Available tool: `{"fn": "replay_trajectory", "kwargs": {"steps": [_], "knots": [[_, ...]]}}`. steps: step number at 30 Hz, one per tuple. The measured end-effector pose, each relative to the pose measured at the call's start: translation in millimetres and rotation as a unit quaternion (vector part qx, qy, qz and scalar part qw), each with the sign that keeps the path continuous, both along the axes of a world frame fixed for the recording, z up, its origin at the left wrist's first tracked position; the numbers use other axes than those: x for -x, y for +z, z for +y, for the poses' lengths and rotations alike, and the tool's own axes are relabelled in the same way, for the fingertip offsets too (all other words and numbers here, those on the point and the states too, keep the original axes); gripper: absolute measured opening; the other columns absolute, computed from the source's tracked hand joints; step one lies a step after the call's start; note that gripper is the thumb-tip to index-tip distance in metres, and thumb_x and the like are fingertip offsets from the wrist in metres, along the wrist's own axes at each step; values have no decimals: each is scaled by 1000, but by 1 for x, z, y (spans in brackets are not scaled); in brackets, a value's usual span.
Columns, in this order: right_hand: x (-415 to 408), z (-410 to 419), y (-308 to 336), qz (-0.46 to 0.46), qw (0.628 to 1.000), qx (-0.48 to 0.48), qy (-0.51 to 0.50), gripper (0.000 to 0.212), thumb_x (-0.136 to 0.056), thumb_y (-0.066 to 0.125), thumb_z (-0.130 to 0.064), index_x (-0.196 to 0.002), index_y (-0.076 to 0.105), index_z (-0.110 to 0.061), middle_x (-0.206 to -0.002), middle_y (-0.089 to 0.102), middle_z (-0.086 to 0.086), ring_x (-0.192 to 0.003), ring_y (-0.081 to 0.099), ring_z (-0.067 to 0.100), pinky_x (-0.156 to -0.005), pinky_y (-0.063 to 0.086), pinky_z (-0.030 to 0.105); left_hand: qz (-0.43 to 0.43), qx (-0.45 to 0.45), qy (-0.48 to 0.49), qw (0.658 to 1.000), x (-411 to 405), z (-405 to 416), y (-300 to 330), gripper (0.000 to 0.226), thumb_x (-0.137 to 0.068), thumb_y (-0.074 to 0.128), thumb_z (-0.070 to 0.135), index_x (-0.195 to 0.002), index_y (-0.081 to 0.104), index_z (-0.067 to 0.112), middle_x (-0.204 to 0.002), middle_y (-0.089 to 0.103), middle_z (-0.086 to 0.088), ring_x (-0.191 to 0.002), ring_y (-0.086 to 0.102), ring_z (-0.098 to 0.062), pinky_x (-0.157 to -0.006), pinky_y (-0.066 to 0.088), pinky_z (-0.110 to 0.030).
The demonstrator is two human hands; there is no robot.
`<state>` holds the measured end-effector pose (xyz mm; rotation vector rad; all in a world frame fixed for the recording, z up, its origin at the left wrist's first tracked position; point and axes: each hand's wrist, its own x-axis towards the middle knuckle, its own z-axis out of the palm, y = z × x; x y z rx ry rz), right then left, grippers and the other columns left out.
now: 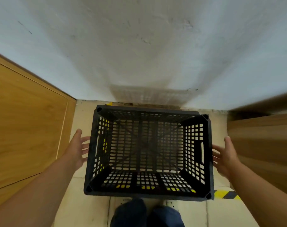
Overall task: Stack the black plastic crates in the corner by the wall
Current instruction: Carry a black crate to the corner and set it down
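A black perforated plastic crate stands open side up on the tiled floor, close to the white wall. I cannot tell whether another crate lies beneath it. My left hand hovers beside the crate's left handle slot, fingers spread, a small gap from the side. On the other side my right hand is held the same way, open, just off the right handle slot. Neither hand holds anything.
A wooden door fills the left side. A brown wooden panel stands at the right, blurred. Yellow-and-black tape runs along the floor under the crate's near edge. My legs in dark trousers are right behind the crate.
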<state>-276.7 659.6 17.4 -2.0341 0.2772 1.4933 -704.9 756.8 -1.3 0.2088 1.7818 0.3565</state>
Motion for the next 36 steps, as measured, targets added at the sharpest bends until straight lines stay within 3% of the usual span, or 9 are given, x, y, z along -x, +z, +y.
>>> {"fn": "replay_trajectory", "kwargs": {"steps": [3,8,14,27,31,36], "knots": [[-5,7,-18,-1,1000,-7,-4,79,-89,23,-67,-132,47,-5,-102,57,15,-112,49,31,-98,36,42,4,-4,-13,1000,-5,6,-16,58,-94,25,61,-113,56,16,-108,57,-10,-107,49,-27,-92,36,-46],[-9,16,-32,6,1000,-13,-6,80,-88,23,-68,-132,48,-6,-123,54,19,-115,50,32,-98,38,42,5,-6,-11,1000,-8,13,-32,57,-94,25,62,-115,55,17,-99,57,-6,-107,49,-26,-89,36,-44],[-10,22,-43,-1,1000,-13,-7,78,-89,23,-67,-131,49,-6,-118,57,18,-115,51,32,-101,38,44,12,-21,-21,999,-10,18,-38,60,-93,22,63,-117,55,19,-115,56,-9,-111,49,-26,-93,35,-46],[-13,25,-45,-9,1000,-12,-11,73,-90,22,-66,-122,53,-8,-106,59,14,-110,53,30,-102,37,43,14,-22,-34,999,-12,29,-35,65,-92,18,66,-119,55,21,-127,55,-11,-119,48,-29,-104,33,-51],[-13,25,-46,-13,1000,-13,-11,72,-90,23,-65,-121,54,-7,-102,60,12,-96,56,25,-103,37,43,20,-27,-40,999,-14,26,-37,65,-93,19,64,-126,54,20,-129,54,-10,-122,47,-29,-107,31,-52],[-14,23,-42,-5,1000,-23,-14,72,-91,23,-64,-122,53,-7,-102,60,12,-92,56,23,-98,39,40,15,-43,-37,998,-15,22,-35,67,-94,16,63,-131,51,20,-134,52,-10,-126,45,-30,-110,29,-51]]}}
